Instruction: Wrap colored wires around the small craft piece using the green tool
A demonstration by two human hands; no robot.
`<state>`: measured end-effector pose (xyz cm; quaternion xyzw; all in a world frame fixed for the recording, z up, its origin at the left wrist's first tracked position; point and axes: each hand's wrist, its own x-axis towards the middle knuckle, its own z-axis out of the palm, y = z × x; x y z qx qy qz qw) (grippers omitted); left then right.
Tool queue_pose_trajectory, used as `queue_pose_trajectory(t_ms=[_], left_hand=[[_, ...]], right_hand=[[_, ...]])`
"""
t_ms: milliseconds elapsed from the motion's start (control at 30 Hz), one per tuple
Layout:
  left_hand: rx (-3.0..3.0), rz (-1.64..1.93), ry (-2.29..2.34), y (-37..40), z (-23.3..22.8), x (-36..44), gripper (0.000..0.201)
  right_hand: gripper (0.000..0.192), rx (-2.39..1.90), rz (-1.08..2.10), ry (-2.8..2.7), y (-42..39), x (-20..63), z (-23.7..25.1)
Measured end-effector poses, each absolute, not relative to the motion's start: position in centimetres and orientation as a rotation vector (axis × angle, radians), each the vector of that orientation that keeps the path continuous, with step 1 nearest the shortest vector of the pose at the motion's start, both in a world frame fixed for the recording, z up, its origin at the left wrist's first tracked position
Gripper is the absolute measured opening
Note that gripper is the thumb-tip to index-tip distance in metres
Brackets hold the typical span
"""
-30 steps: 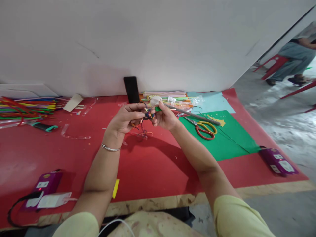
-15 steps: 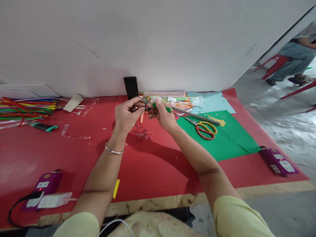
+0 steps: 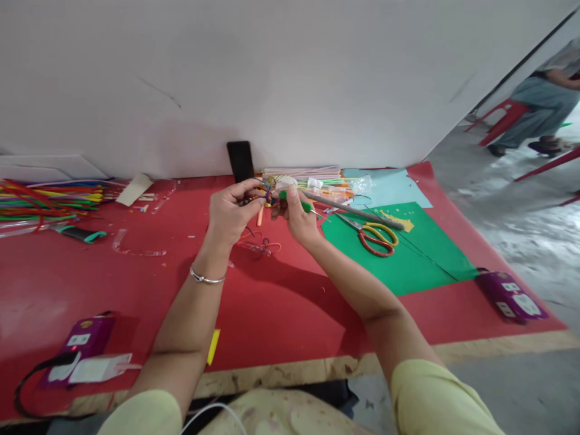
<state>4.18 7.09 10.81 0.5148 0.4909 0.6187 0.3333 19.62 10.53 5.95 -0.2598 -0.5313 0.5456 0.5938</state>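
Observation:
My left hand (image 3: 232, 210) is closed, thumb and fingers pinching a small knot of thin purple and orange cords (image 3: 268, 197). In my right hand (image 3: 299, 219), also closed, lies a green-handled tool (image 3: 306, 206). Its thin metal shaft points down to the right, away from the knot; the tip's shape is too small to tell. The right fingertips are close to the cords, and whether they pinch them too is partly hidden. Below the hands, loose purple and orange cord ends (image 3: 263, 245) lie over the red table cover (image 3: 281, 314).
Scissors (image 3: 378, 238) and a grey rod (image 3: 362, 212) lie on and near a green sheet (image 3: 421, 260). A black phone (image 3: 240, 161) leans against the wall. Coloured strips (image 3: 49, 202) and a cutter knife (image 3: 81, 234) lie left. Purple boxes (image 3: 512, 296) flank the table. A person (image 3: 548, 90) sits far right.
The green-handled tool has tilted and dropped slightly in my right hand, so its metal shaft now shows at the lower right. My left hand has stayed nearly still on the cords.

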Motion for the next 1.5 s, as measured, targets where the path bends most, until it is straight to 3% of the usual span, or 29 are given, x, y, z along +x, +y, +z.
queue_pose_trajectory(t_ms=[300, 900, 1100, 1200, 1267, 1500], left_hand=[[1.180, 1.496, 1.049, 7.1, 11.6, 3.6, 0.045], [1.254, 1.525, 1.073, 7.2, 11.1, 3.4, 0.049], [1.575, 1.710, 1.384, 6.9, 10.2, 4.7, 0.045], [1.349, 1.759, 1.239, 7.1, 10.2, 5.2, 0.035], [1.128, 1.596, 1.047, 7.2, 10.5, 5.0, 0.032], [1.035, 1.224, 0.826, 7.1, 11.8, 3.1, 0.037]], right_hand=[[0.064, -0.569, 1.433, -1.137, 9.9, 19.6, 6.6], [0.066, -0.592, 1.426, -1.211, 9.8, 20.3, 7.4], [0.056, -0.622, 1.220, -1.272, 9.3, 20.4, 7.2], [0.052, -0.619, 1.029, -1.298, 8.7, 20.3, 6.9], [0.056, -0.610, 1.008, -1.320, 8.7, 20.3, 6.6], [0.061, -0.572, 1.823, -1.120, 12.1, 21.3, 6.3]])
